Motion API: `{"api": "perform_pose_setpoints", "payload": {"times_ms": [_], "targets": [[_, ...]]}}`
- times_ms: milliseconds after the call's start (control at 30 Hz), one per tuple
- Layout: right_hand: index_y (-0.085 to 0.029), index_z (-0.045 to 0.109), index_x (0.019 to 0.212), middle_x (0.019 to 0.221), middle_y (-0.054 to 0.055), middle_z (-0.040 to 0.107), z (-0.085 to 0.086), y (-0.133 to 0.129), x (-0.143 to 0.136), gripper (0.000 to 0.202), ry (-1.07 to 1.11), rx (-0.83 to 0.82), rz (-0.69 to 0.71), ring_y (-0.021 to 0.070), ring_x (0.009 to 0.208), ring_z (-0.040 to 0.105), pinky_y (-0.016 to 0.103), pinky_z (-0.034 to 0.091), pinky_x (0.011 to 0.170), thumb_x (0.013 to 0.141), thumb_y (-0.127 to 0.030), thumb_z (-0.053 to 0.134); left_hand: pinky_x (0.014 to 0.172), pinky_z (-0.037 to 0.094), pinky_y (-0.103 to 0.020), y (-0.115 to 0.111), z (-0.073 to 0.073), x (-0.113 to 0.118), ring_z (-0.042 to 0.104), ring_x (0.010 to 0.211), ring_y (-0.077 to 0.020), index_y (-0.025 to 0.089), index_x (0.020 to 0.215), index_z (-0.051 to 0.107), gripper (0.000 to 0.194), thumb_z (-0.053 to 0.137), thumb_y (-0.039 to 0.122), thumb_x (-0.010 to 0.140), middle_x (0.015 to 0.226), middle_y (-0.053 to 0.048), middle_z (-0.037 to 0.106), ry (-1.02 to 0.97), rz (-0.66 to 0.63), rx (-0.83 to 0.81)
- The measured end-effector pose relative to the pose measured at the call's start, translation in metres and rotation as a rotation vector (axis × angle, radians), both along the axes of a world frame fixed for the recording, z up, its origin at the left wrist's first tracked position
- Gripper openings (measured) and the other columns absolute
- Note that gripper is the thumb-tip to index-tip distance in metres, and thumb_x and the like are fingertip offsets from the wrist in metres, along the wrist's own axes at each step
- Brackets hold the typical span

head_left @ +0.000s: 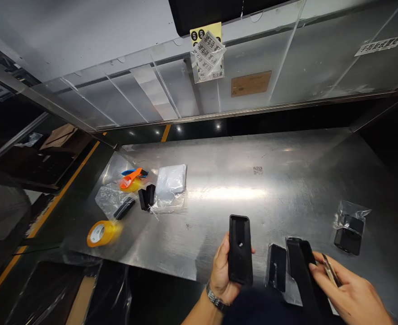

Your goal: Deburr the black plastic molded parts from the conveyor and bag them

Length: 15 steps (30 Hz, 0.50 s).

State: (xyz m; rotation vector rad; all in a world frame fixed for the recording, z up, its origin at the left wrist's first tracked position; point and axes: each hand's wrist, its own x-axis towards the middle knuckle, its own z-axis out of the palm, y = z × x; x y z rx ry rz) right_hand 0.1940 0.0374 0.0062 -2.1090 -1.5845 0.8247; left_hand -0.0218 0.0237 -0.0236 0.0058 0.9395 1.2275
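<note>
My left hand (222, 271), with a metal-band watch at its wrist, grips a long black plastic shell (240, 248). The shell's hollow face is turned up, and a small pale spot shows inside. At the lower right my right hand (349, 289) is closed around a slim metallic tool (330, 270) whose exact kind I cannot make out. Its fingertips touch a longer black part (302, 266) on the table; whether they grip it is unclear. Between the hands lies a black piece in a clear bag (276, 267). My dark clothing hides part of the near edge.
On the metal table (219, 171) lie yellow tape (100, 233), an orange-handled tool (131, 178), a black bracket (147, 197) and a stack of white bags (171, 183). A bagged black part (349, 234) sits at right. A clear-fronted shelf (172, 90) spans the back.
</note>
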Motion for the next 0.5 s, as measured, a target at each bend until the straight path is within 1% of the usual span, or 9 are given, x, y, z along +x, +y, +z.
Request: {"api": "perform_pose_setpoints", "payload": {"times_ms": [33, 67, 100, 167, 233, 300, 333, 400, 500], "targets": [[-0.026, 0.069, 0.079, 0.044, -0.002, 0.055, 0.002, 0.002, -0.001, 0.031, 0.03, -0.036, 0.027, 0.0136, 0.032, 0.043, 0.025, 0.039, 0.037, 0.072, -0.049, 0.049, 0.065, 0.049, -0.03, 0.002, -0.011, -0.003, 0.064, 0.073, -0.0197, 0.017, 0.114, 0.055, 0.047, 0.057, 0.05, 0.08, 0.082, -0.009, 0.069, 0.166, -0.006, -0.004], [-0.025, 0.068, 0.077, 0.043, -0.003, 0.054, 0.003, 0.003, -0.002, 0.031, 0.056, -0.063, 0.056, 0.0132, 0.032, 0.042, 0.025, 0.04, 0.037, 0.071, -0.049, 0.05, 0.067, 0.05, -0.032, 0.006, -0.025, -0.008, 0.065, 0.073, -0.0205, 0.017, 0.118, 0.053, 0.051, 0.057, 0.051, 0.08, 0.082, -0.008, 0.069, 0.392, -0.019, -0.014], [-0.024, 0.068, 0.076, 0.042, -0.003, 0.054, 0.005, 0.005, -0.003, 0.031, 0.069, -0.071, 0.086, 0.0132, 0.032, 0.042, 0.025, 0.04, 0.037, 0.07, -0.048, 0.05, 0.07, 0.05, -0.034, 0.01, -0.042, -0.013, 0.065, 0.078, -0.0214, 0.017, 0.118, 0.052, 0.053, 0.058, 0.051, 0.079, 0.086, -0.008, 0.069, 0.508, 0.01, -0.031], [-0.022, 0.067, 0.075, 0.046, -0.002, 0.059, 0.009, 0.007, -0.008, 0.03, 0.059, -0.036, 0.135, 0.0139, 0.035, 0.048, 0.024, 0.041, 0.038, 0.071, -0.047, 0.05, 0.081, 0.048, -0.034, 0.019, -0.077, -0.026, 0.062, 0.092, -0.0217, 0.016, 0.116, 0.053, 0.048, 0.057, 0.048, 0.08, 0.096, -0.008, 0.067, 0.653, 0.054, -0.066], [-0.022, 0.067, 0.078, 0.052, -0.001, 0.066, 0.012, 0.008, -0.012, 0.029, 0.042, 0.018, 0.181, 0.0152, 0.041, 0.056, 0.023, 0.044, 0.04, 0.075, -0.045, 0.049, 0.089, 0.044, -0.037, 0.026, -0.108, -0.041, 0.058, 0.103, -0.0233, 0.014, 0.109, 0.057, 0.038, 0.056, 0.043, 0.083, 0.104, -0.011, 0.064, 0.799, 0.066, -0.121], [-0.024, 0.067, 0.084, 0.06, -0.001, 0.071, 0.013, 0.007, -0.017, 0.025, 0.029, 0.051, 0.246, 0.0157, 0.046, 0.063, 0.022, 0.047, 0.044, 0.079, -0.041, 0.049, 0.095, 0.041, -0.044, 0.029, -0.13, -0.053, 0.054, 0.11, -0.0241, 0.015, 0.109, 0.056, 0.033, 0.055, 0.037, 0.085, 0.115, -0.01, 0.06, 0.932, 0.066, -0.176], [-0.025, 0.067, 0.087, 0.064, -0.001, 0.072, 0.012, 0.005, -0.019, 0.023, 0.015, 0.071, 0.277, 0.0158, 0.048, 0.064, 0.022, 0.048, 0.045, 0.08, -0.038, 0.049, 0.097, 0.039, -0.047, 0.028, -0.137, -0.058, 0.052, 0.112, -0.0248, 0.016, 0.111, 0.056, 0.032, 0.055, 0.035, 0.086, 0.119, -0.01, 0.057, 0.989, 0.062, -0.205], [-0.026, 0.066, 0.091, 0.071, -0.001, 0.074, 0.011, 0.003, -0.022, 0.022, -0.032, 0.129, 0.339, 0.0165, 0.052, 0.067, 0.022, 0.05, 0.047, 0.082, -0.033, 0.047, 0.099, 0.037, -0.052, 0.026, -0.143, -0.065, 0.047, 0.118, -0.0268, 0.018, 0.115, 0.054, 0.033, 0.055, 0.033, 0.086, 0.128, -0.009, 0.05, 1.085, 0.05, -0.264], [-0.024, 0.065, 0.098, 0.08, 0.001, 0.075, 0.009, -0.001, -0.025, 0.025, -0.107, 0.226, 0.413, 0.0175, 0.059, 0.07, 0.023, 0.051, 0.047, 0.083, -0.029, 0.045, 0.104, 0.027, -0.056, 0.023, -0.138, -0.067, 0.031, 0.13, -0.0323, 0.021, 0.127, 0.044, 0.043, 0.053, 0.032, 0.086, 0.142, -0.01, 0.033, 1.148, 0.029, -0.328]]}}
